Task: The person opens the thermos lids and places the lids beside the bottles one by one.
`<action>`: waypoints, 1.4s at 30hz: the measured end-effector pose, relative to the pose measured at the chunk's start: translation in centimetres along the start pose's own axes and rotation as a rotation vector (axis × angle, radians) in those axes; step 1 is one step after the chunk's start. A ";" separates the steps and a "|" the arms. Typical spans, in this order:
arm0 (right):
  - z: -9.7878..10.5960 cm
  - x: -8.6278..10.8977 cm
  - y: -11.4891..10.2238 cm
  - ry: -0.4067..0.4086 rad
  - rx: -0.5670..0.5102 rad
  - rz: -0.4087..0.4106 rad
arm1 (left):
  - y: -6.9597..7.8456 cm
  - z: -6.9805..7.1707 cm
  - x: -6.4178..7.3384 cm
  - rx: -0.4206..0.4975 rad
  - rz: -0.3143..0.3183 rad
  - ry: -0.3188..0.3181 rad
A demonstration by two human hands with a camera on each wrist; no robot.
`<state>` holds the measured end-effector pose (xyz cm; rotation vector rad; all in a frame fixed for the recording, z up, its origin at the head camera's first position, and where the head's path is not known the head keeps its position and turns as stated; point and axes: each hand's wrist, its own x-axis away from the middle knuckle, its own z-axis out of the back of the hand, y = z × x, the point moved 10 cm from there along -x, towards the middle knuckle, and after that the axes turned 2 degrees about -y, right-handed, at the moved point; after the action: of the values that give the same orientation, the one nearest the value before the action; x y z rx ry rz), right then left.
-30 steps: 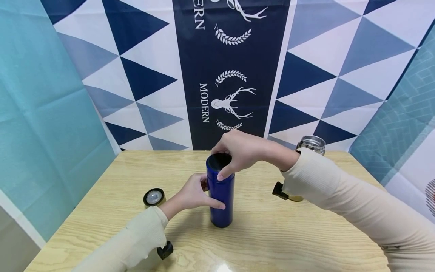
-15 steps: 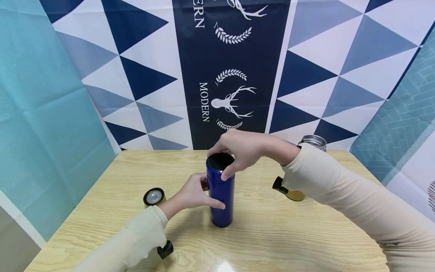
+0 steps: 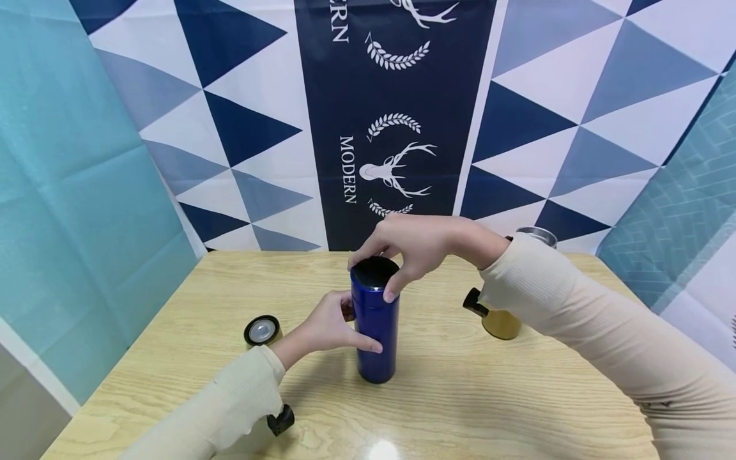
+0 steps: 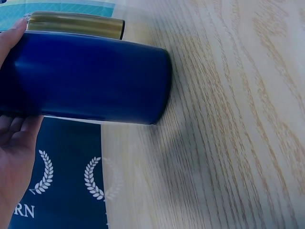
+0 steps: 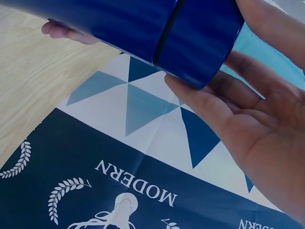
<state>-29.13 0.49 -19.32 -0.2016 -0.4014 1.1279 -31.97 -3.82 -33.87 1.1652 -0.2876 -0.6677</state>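
A tall blue flask (image 3: 376, 332) stands upright near the middle of the wooden table (image 3: 489, 396). My left hand (image 3: 328, 327) grips its body from the left, thumb across the front. My right hand (image 3: 411, 246) reaches over from the right and its fingers curl round the flask's blue lid (image 3: 375, 276). The left wrist view shows the flask body (image 4: 90, 78) against my left hand (image 4: 14, 157). In the right wrist view my right hand (image 5: 257, 119) wraps the lid (image 5: 200, 33), with a dark seam between lid and body.
A round black-rimmed cap (image 3: 261, 331) lies on the table at the left. A gold bottle (image 3: 499, 319) with a black end sits right of the flask, partly behind my right sleeve. A steel-rimmed container (image 3: 537, 236) stands at the back right. Patterned cloth (image 3: 391, 128) hangs behind.
My right hand has turned a little on the lid, fingers shifted round its rim. The right forearm has lifted, uncovering more of the gold bottle. The left hand keeps its hold.
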 end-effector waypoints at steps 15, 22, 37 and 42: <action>-0.3 0.0 0.0 -0.060 -0.067 0.035 | 0.0 0.0 -0.2 -0.006 0.006 0.009; -0.1 0.4 0.3 0.023 -0.074 -0.013 | 0.0 0.1 -0.1 0.005 0.009 0.016; 0.8 0.4 0.7 0.143 0.137 -0.560 | -0.1 0.3 0.1 -0.056 0.044 0.035; 1.0 0.2 0.4 0.185 0.137 -0.551 | 0.0 0.2 0.1 -0.042 0.043 0.023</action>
<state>-29.80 0.83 -18.51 -0.0652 -0.1938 0.5846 -31.95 -4.05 -33.82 1.1232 -0.2774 -0.6201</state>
